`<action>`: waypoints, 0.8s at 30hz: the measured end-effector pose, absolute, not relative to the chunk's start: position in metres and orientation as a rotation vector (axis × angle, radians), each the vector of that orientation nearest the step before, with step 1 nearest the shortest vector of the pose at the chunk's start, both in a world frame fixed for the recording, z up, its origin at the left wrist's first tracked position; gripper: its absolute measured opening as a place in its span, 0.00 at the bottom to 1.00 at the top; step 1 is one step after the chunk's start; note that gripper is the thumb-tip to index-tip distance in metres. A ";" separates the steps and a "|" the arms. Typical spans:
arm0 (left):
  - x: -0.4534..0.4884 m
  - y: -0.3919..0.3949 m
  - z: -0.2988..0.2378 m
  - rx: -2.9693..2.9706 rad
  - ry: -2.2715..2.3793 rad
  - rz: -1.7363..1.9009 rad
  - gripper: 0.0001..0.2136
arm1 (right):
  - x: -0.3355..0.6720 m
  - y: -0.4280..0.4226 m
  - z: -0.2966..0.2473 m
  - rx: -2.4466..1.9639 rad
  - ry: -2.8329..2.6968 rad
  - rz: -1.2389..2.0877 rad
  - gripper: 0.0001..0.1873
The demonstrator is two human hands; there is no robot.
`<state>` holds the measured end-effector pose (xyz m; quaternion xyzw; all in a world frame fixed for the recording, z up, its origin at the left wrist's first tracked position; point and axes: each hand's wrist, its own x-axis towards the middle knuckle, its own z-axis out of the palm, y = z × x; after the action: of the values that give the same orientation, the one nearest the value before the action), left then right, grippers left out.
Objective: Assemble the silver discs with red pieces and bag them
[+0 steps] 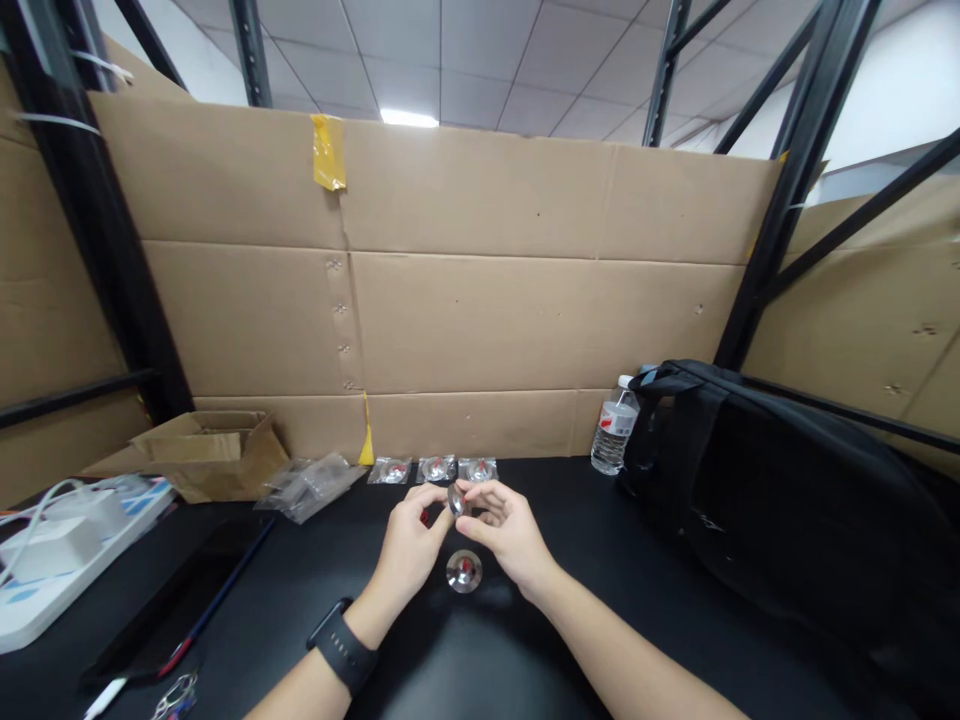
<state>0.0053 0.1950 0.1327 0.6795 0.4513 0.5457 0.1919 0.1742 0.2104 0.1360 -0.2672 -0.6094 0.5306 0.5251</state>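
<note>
A small shiny metal disc [456, 500] is held up on edge above the black table, between the fingertips of both hands. My left hand [409, 543] pinches it from the left, and a bit of red shows by its fingers. From the other side, my right hand [516, 537] grips it with thumb and fingers. Just below the hands lies a round silver dish-like piece [464, 571] with a red centre. Behind them, three similar pieces in clear bags [436, 469] lie in a row.
At left are an open cardboard box [214, 460], clear plastic bags [315, 485], a white power strip [82, 560], a dark flat tray [176, 600] and keys [176, 697]. A water bottle [615, 425] and black bag [787, 530] stand right. A cardboard wall [480, 325] closes the back.
</note>
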 end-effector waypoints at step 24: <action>0.009 0.180 0.147 2.363 1.654 1.198 0.07 | 0.196 0.219 0.146 -0.808 -1.972 0.596 0.07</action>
<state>0.0092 0.1801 0.1471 0.7565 0.5297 0.3836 0.0090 0.1957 0.2192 0.1460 -0.3265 -0.7967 0.2407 0.4480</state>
